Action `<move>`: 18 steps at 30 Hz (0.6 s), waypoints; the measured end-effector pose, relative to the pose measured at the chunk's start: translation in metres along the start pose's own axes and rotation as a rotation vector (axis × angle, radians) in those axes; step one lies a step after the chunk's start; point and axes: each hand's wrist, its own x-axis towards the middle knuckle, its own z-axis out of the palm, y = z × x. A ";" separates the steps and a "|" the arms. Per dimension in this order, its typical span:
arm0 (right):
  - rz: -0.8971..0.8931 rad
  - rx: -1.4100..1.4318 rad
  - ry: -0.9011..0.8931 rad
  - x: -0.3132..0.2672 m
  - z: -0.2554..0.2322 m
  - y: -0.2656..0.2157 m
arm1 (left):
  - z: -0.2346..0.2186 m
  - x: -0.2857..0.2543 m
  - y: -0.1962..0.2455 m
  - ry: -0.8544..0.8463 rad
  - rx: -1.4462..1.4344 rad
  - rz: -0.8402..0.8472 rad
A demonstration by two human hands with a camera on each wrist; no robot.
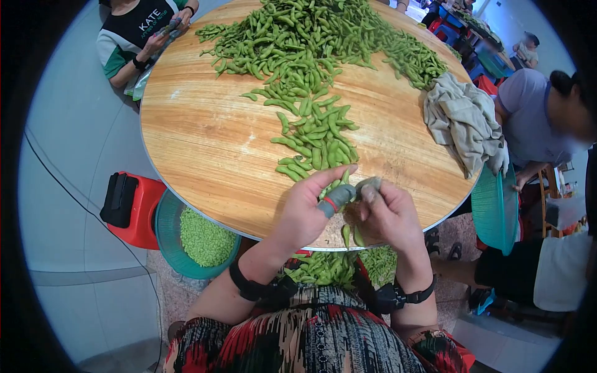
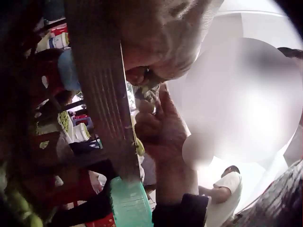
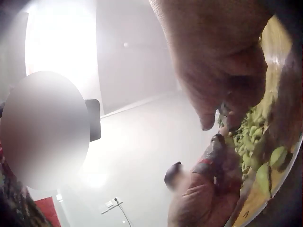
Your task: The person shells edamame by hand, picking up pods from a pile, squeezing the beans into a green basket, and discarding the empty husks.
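Observation:
Over the table's near edge, my left hand holds green soybean pods between its thumb and fingers. A grey cover with a red band wraps its thumb. Close against that thumb tip is my right hand, fingers curled and thumb and forefinger pinched together at a pod mostly hidden by the fingers. It wears a grey finger cover too. Below the hands, loose pods lie at the table rim. In the right wrist view, the red-banded left hand meets the right hand from below.
A large heap of pods trails across the round wooden table toward me. A grey cloth lies at the right edge. Beside the red stool, a teal basin holds shelled beans. People sit left and right; a teal basket stands right.

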 end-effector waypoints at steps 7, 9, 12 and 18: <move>-0.298 -0.215 0.091 0.008 0.000 -0.006 | 0.010 -0.003 0.000 0.024 1.020 0.473; -0.333 -0.247 0.077 0.008 -0.004 -0.002 | 0.008 -0.003 0.002 -0.028 1.026 0.455; -0.374 -0.389 0.075 0.003 -0.010 -0.006 | 0.009 -0.002 0.010 -0.126 0.913 0.376; -0.497 -0.511 0.149 -0.004 -0.009 -0.007 | 0.010 -0.001 0.011 -0.204 0.791 0.285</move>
